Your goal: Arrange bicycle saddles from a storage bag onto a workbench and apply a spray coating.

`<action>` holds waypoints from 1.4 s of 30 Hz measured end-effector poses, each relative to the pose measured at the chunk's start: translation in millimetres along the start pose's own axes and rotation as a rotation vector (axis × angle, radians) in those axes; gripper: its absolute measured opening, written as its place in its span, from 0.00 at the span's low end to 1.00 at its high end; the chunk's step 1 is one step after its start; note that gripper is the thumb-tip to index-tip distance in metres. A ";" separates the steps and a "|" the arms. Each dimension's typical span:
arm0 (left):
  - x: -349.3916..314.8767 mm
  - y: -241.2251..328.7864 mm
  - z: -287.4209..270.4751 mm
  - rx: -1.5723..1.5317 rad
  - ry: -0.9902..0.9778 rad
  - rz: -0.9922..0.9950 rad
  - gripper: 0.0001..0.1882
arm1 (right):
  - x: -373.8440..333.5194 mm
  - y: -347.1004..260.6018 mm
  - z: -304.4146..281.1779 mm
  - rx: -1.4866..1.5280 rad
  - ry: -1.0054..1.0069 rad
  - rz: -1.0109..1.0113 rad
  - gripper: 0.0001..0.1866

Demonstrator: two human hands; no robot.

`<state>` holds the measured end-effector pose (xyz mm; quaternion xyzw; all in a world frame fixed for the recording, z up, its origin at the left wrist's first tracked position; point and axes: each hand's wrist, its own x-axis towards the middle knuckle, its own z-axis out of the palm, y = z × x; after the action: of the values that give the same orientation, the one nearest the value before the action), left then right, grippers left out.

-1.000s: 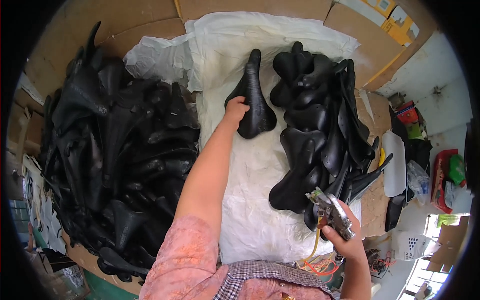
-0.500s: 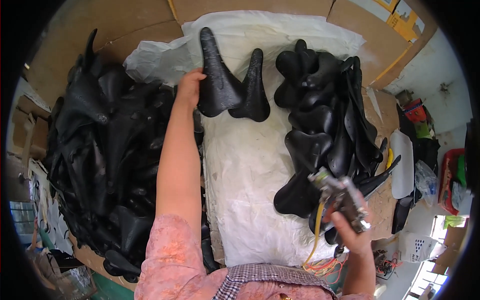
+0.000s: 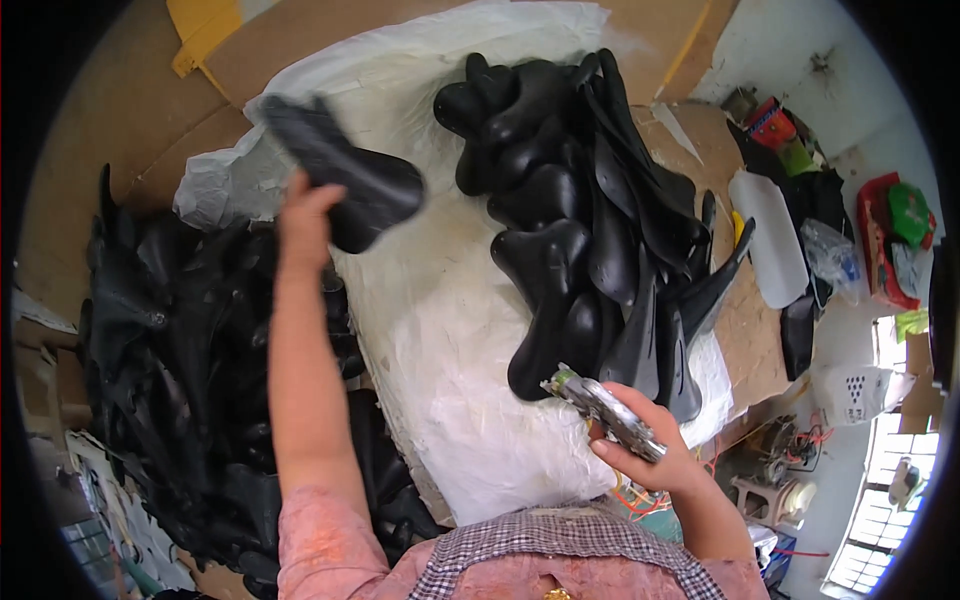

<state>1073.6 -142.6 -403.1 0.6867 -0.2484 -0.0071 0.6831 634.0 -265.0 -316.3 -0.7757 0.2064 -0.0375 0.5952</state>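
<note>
Your left hand (image 3: pixel 307 218) is closed on the edge of a black saddle-shaped piece (image 3: pixel 375 195), thumb across its near face; blur obscures the exact finger placement. The piece is over the upper-left part of the white sheet (image 3: pixel 440 400). Your left arm is extended forward, nearly straight. Your right hand (image 3: pixel 665 450) is wrapped around a metal spray gun (image 3: pixel 608 415), nozzle directed forward-left, elbow bent near your body.

A blurred black saddle (image 3: pixel 352 172) slants at upper left; a silvery spray gun (image 3: pixel 608 411) tilts at lower right.
</note>
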 end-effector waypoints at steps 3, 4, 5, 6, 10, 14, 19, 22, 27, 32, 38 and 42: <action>30.9 64.5 -118.1 -0.698 0.248 -0.014 0.16 | -14.0 4.4 -6.6 0.059 -0.035 -0.085 0.29; 20.3 109.1 -143.8 -0.743 0.477 0.088 0.22 | -20.7 5.3 -12.9 0.099 -0.056 -0.116 0.30; 6.0 144.8 -140.9 -0.674 0.779 0.127 0.28 | -25.9 7.6 -17.2 0.112 -0.065 -0.127 0.30; 0.8 150.7 -168.0 -0.704 0.889 0.092 0.35 | -34.7 7.5 -22.3 0.127 -0.055 -0.147 0.30; -3.0 96.3 -146.0 -0.486 0.582 -0.129 0.22 | -59.1 18.6 -45.4 0.182 -0.020 -0.110 0.29; 14.3 60.6 1.4 -0.424 0.227 -0.395 0.12 | -83.9 21.0 -71.1 0.201 0.059 -0.126 0.29; 55.6 60.6 170.6 0.103 -0.141 -0.376 0.23 | -104.0 29.0 -86.1 0.231 0.150 -0.053 0.31; 91.9 34.7 226.7 0.450 -0.287 -0.332 0.26 | -109.9 38.6 -85.7 0.204 0.220 -0.022 0.31; 121.7 8.5 257.0 0.988 -0.643 -0.090 0.24 | -101.8 49.4 -87.2 0.218 0.301 0.065 0.30; 117.5 20.6 227.4 0.480 -0.211 -0.202 0.24 | -81.4 52.2 -96.2 0.187 0.280 0.036 0.31; 83.1 103.8 109.0 -0.172 -0.036 -0.086 0.22 | -66.2 42.9 -90.4 0.181 0.120 -0.095 0.31; -42.0 118.8 83.5 -0.441 -0.079 -0.241 0.22 | -78.1 40.4 -93.7 0.148 0.083 -0.176 0.32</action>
<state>968.2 -199.2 -310.7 0.5451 -0.1840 -0.1693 0.8002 523.2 -329.9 -312.6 -0.7426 0.1583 -0.1368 0.6362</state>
